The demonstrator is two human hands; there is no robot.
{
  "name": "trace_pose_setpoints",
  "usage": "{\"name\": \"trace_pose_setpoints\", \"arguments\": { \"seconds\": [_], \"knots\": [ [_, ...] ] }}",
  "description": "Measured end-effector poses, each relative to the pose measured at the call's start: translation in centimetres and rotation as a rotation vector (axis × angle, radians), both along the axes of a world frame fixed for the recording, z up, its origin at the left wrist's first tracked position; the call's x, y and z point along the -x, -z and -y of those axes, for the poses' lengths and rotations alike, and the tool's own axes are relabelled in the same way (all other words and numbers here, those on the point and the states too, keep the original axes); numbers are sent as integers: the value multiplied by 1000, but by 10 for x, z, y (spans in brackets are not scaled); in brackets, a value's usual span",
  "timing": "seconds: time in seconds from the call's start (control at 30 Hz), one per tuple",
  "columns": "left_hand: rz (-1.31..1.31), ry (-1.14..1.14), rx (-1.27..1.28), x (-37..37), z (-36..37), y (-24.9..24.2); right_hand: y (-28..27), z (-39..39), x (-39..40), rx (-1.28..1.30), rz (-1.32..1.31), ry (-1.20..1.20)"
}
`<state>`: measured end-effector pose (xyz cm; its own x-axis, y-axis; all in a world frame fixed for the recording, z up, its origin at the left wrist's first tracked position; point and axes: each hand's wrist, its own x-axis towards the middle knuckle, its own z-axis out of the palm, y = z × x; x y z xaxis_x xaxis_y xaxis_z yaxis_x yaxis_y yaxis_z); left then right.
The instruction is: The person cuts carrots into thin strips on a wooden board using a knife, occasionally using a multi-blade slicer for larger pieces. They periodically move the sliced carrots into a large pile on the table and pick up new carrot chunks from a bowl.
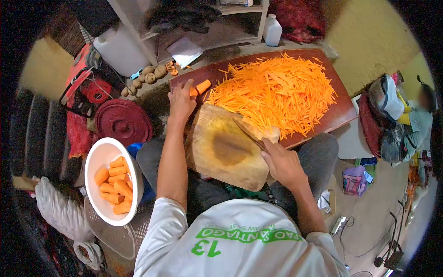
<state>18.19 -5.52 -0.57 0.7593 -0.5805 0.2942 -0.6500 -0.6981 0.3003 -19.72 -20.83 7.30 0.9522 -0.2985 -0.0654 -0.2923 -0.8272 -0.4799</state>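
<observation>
At the left end of a red-brown table [344,111], my left hand [181,98] reaches beside a couple of peeled carrot pieces [203,86]; its fingertips touch or nearly touch them, and its grip is unclear. My right hand [282,162] is closed round the handle of a knife [249,133], whose blade lies over the right part of a worn wooden cutting board [207,157]. Behind the board spreads a large heap of orange carrot strips [281,92]. The board rests above my lap and against the table's front edge.
A white basin [90,184] with several peeled carrots [121,187] stands at left, near a dark red lid [123,121]. Potatoes [150,77] and orange scraps lie beyond the table's left end. A white bottle [272,31] stands behind. Part of a person [422,115] shows at far right.
</observation>
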Motion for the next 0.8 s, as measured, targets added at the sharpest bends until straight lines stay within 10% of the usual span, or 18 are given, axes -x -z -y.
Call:
{"name": "trace_pose_setpoints", "arguments": {
  "seconds": [0.4, 0.8],
  "knots": [
    [-293, 498, 174, 133, -19, -55, -1, 4, -1, -37, 148, 34],
    [-402, 414, 370, 183, -16, -42, 9, 4, 0, -124, 134, 26]
  ]
}}
